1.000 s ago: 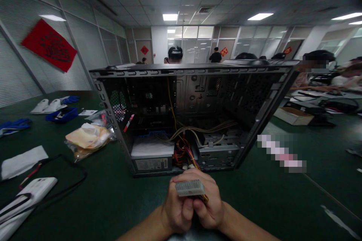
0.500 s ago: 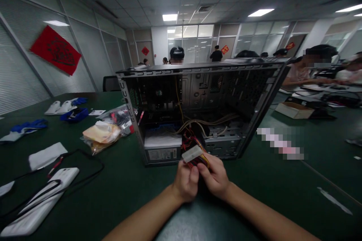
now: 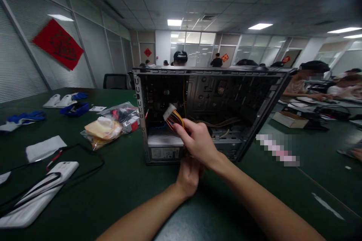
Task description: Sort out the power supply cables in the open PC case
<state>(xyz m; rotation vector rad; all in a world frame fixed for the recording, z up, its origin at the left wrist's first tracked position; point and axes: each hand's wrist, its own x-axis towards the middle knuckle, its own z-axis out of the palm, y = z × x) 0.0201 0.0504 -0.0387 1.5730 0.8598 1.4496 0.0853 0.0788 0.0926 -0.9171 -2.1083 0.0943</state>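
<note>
An open computer case (image 3: 212, 70) stands on the green table in front of me. My right hand (image 3: 199, 139) grips a bundle of red, yellow and black wires that ends in a wide white power connector (image 3: 169, 112). The connector points up and left inside the case, above the power supply (image 3: 164, 152). Below it, my left hand (image 3: 189, 177) is closed at the front edge of the case. What its fingers hold, if anything, is hidden behind my right hand. Loose grey cables (image 3: 223, 124) lie deeper in the case.
To the left are plastic bags of parts (image 3: 103, 130), a blue tray (image 3: 74, 109), gloves (image 3: 26, 117) and a white power bank-like block (image 3: 42, 192) with black cords. An open cardboard box (image 3: 290, 119) stands right. People sit at the tables beyond.
My right hand has lifted the connector up and left into the case. My left hand has let go of the connector end and sits lower. The view has shifted slightly.
</note>
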